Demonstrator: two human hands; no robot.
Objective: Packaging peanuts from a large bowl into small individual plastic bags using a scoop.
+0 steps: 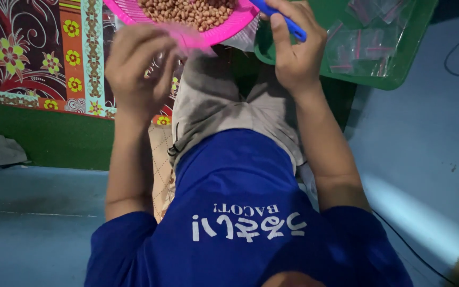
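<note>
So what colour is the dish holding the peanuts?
Bright pink; the dish shows best in the head view, at the top edge.

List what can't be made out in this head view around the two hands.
- Pink tray of peanuts: cut off by the top edge.
- Blue tool in the right hand: working end cut off at the top; kind unclear.
- Left hand: fingers motion-blurred; the clear bag they pinch is smeared.
- Small bags in the green tray: contents too small to tell.

Pink basket [224,32] holds brown peanuts [187,10]; scoop handle [288,24] is blue, tray [399,74] green, mat [43,58] maroon with yellow floral pattern, shirt [240,180] blue.
</note>
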